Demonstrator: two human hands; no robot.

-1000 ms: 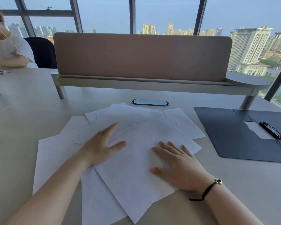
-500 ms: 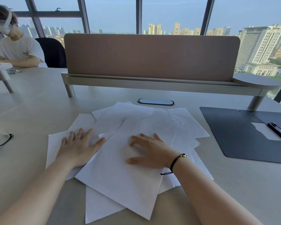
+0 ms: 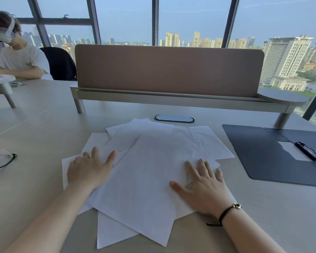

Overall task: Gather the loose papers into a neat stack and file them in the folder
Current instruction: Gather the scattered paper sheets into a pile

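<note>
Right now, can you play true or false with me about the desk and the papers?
1. Both hands lie flat on the papers. True: left hand, right hand.
2. The folder is shut. False: it lies open, right of the papers.
3. A pen lies in the folder. True.
4. The papers are a neat stack. False: they are fanned out crookedly.
5. Glasses lie on the folder. False: they lie on the desk, far left.

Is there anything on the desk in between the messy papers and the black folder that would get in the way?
Nothing visible. The desk is bare between the papers and the open folder. A pen lies on the folder's far side.
</note>
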